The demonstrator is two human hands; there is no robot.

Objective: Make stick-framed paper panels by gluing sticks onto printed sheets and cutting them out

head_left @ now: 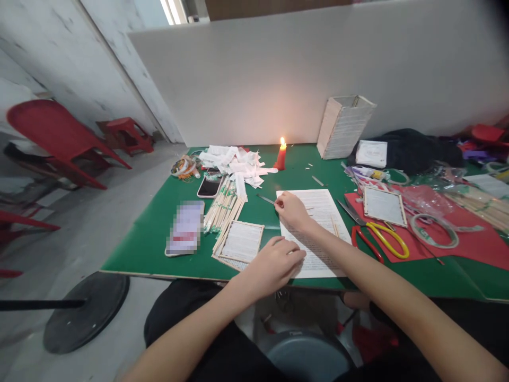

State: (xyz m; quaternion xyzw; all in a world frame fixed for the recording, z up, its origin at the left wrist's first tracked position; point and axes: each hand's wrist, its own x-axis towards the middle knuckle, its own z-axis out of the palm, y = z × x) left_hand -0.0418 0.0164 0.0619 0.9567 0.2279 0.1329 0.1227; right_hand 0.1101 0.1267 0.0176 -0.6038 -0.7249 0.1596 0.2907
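Two hands: right hand (292, 211) pinches a slim dark rod (265, 199) (keep its tip steady), left hand (274, 262) lies curled, gripping nothing, on white printed paper (322, 207) at 12 o'clock.

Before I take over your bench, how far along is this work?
Two stick-framed sheets look finished: one on the green table, one on the red mat. In hand: the right hand pinches a thin rod above a printed sheet, the left hand resting on it. Remaining: bundled sticks and white paper strips.
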